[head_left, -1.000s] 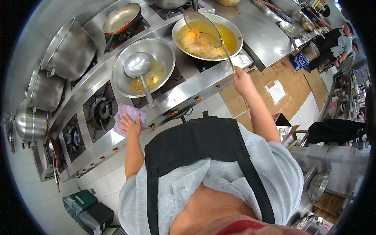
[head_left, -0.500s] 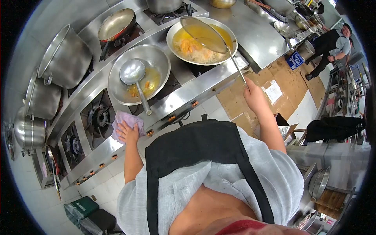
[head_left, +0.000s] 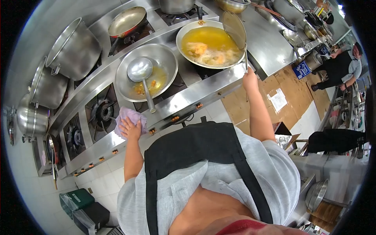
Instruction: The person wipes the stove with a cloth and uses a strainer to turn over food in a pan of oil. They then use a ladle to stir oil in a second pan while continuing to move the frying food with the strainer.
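Note:
My right hand (head_left: 250,81) is closed around the long handle of a mesh skimmer (head_left: 235,30). The skimmer's round mesh stands tilted at the right rim of a wide frying pan (head_left: 181,47). Yellow oil bubbles in that pan around orange-gold pieces of food (head_left: 199,48). My left hand (head_left: 130,128) lies with fingers spread on a pale purple cloth (head_left: 134,114) at the stove's front edge. Near it, a steel pan (head_left: 124,80) holds a little oil with bits of food, and a ladle (head_left: 140,69) rests in it, handle over the rim.
Large steel pots (head_left: 78,51) line the stove's back left. A red-sided pan (head_left: 127,22) sits on a rear burner. Bare burners (head_left: 103,111) are at left. Cardboard (head_left: 290,84) covers the floor at right, where another person (head_left: 340,66) stands.
The skimmer has moved right, from over the oil to the pan's right rim, and its mesh has turned steeper. My left hand stays on the cloth. The view has shifted slightly.

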